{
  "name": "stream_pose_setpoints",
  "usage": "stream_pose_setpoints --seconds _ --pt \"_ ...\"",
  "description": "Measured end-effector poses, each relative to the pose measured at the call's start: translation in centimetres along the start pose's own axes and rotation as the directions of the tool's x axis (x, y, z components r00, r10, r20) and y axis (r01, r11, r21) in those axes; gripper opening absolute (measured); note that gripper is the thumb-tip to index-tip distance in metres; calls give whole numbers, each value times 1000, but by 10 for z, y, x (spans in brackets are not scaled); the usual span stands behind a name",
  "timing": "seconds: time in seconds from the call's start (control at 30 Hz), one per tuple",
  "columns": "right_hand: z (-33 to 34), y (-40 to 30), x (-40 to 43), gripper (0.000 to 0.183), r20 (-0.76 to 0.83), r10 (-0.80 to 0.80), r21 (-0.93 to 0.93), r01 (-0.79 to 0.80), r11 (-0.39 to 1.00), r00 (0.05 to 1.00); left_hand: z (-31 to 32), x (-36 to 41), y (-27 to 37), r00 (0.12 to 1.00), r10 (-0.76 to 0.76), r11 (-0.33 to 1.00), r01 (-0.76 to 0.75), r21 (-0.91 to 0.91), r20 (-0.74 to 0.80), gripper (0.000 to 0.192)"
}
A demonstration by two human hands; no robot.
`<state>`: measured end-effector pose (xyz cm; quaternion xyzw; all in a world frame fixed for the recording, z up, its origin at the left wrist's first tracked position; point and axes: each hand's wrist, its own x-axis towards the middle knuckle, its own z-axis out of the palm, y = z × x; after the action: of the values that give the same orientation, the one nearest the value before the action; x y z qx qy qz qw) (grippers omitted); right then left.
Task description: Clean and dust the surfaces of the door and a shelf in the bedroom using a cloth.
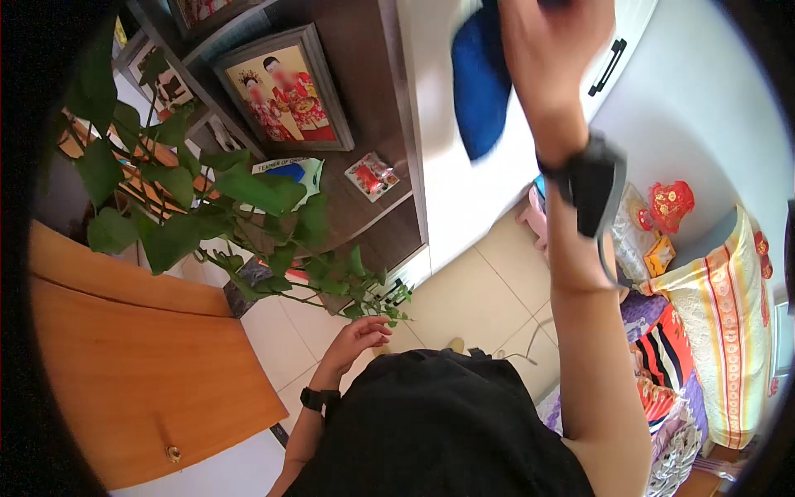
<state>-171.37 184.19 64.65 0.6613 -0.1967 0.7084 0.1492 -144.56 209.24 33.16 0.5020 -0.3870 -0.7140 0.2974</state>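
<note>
My right hand is raised at the top of the view, a little blurred, and holds a dark blue cloth against or just in front of the white cabinet door. The fingertips are cut off by the top edge. Low down beside my body, my left hand has loosely bent fingers with nothing visible in them. Close above it trail the thin tips of a green vine; whether they touch the fingers is hard to tell. Both wrists carry black bands.
Dark shelves at left hold a framed photograph, a small packet and a printed bag. A black handle sits on the white cabinet. An orange wooden door stands at lower left, a bed with a pillow at right.
</note>
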Motion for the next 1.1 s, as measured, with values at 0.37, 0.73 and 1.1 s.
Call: stream_pose_setpoints --seconds 0.37,0.73,1.1 --pt "-10 81 -174 58 514 133 -106 -92 990 847 48 13 3 987 153 987 -154 35 41 39" --pt "48 25 171 46 108 -362 -14 366 931 926 65 48 91 983 112 993 -118 31 143 51" --pt "-33 220 340 35 -303 -77 -117 43 992 950 79 89 135 923 385 922 -384 46 -16 43"
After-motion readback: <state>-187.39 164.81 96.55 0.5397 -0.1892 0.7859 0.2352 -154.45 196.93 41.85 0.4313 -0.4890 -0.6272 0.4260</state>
